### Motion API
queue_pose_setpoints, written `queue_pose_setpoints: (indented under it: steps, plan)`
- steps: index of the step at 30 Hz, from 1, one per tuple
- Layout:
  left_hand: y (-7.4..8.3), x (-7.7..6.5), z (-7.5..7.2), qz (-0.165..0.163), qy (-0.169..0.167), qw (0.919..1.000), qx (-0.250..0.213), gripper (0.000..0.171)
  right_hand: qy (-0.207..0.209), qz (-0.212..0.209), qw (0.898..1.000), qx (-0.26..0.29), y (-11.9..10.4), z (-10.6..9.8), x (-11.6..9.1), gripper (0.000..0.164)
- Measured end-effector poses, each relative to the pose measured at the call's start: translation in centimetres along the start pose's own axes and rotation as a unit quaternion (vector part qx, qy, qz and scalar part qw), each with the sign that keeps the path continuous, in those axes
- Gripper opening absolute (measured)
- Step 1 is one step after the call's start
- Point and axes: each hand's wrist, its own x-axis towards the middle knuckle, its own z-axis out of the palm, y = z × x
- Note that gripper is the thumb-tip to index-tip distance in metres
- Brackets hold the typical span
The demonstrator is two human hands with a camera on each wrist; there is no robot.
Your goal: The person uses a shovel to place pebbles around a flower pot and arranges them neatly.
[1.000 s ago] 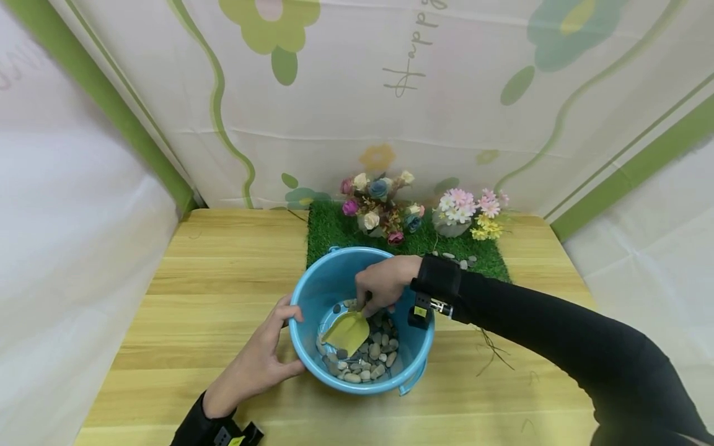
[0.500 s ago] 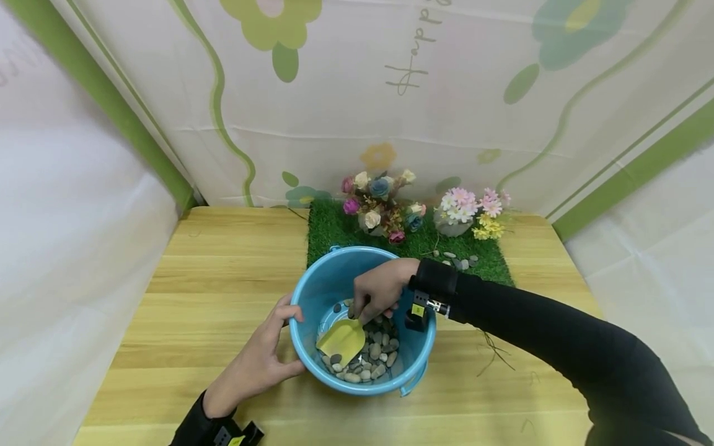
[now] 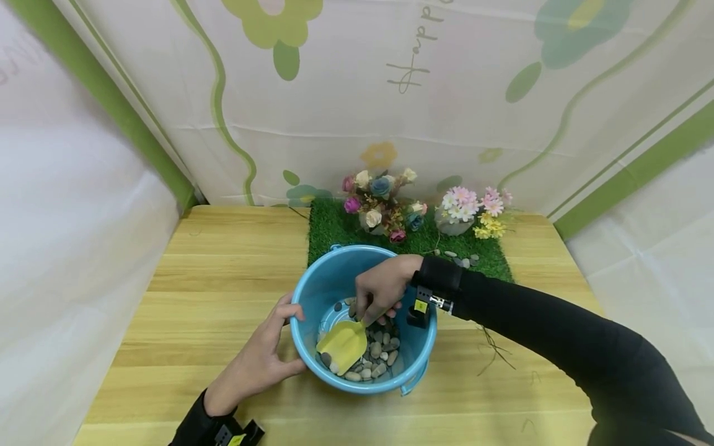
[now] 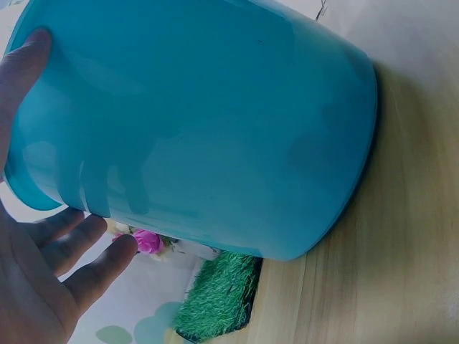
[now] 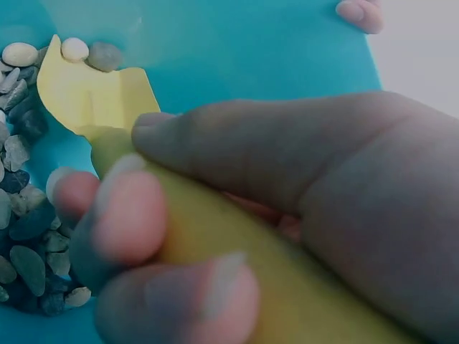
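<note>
In the head view, a blue bucket (image 3: 362, 391) stands on the wooden table with pebbles (image 3: 382, 356) on its bottom. My right hand (image 3: 383, 286) reaches inside and grips the handle of a yellow toy shovel (image 3: 343, 345). The shovel's blade lies low at the bucket's left side. In the right wrist view, a pale and a grey pebble (image 5: 105, 56) sit at its front edge, and thumb and fingers wrap the handle. My left hand (image 3: 262, 356) holds the bucket's left side, a finger hooked over the rim and the thumb against the outer wall.
Behind the bucket lies a green turf mat (image 3: 329, 232) with mixed roses (image 3: 382, 195), a pot of pink and yellow flowers (image 3: 460, 207) and several loose pebbles (image 3: 465, 262). Thin dry twigs (image 3: 493, 350) lie right of the bucket. A printed curtain (image 3: 334, 111) hangs at the back.
The shovel blade has shifted slightly left and toward the bucket's near left wall, reaching pebbles there. The left hand and the bucket have stayed in place.
</note>
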Motion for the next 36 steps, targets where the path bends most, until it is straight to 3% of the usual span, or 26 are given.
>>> queue_pose_setpoints:
  steps: [19,36]
  plan:
    - [-0.1,0.0,-0.1,0.003,-0.001,1.0000,-0.004,0.070,-0.010,-0.033,0.999,0.006,-0.3,-0.5,-0.7,0.022]
    - [0.0,0.0,0.0,-0.001,-0.004,1.0000,0.000,0.068,-0.027,-0.069,0.997,0.025,-0.8,-1.9,-2.8,0.026]
